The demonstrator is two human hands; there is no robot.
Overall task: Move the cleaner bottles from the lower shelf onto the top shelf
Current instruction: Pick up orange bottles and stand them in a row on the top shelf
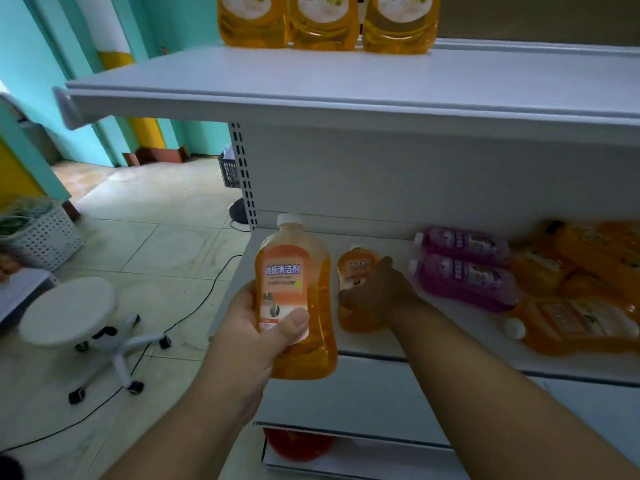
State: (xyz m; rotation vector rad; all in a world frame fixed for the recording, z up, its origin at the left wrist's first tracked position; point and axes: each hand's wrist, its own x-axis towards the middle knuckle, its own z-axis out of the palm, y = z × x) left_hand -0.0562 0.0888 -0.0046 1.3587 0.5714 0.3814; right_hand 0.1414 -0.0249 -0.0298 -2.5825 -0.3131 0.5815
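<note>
My left hand grips an orange cleaner bottle with a white cap, held upright in front of the lower shelf. My right hand reaches onto that shelf and its fingers wrap around a second orange bottle lying there. Two purple bottles and several more orange bottles lie on their sides further right. Three orange bottles stand at the back of the top shelf.
A white rolling stool stands on the tiled floor at left, with a black cable running past it. A white perforated basket sits at far left. Below the lower shelf, something red shows on another shelf.
</note>
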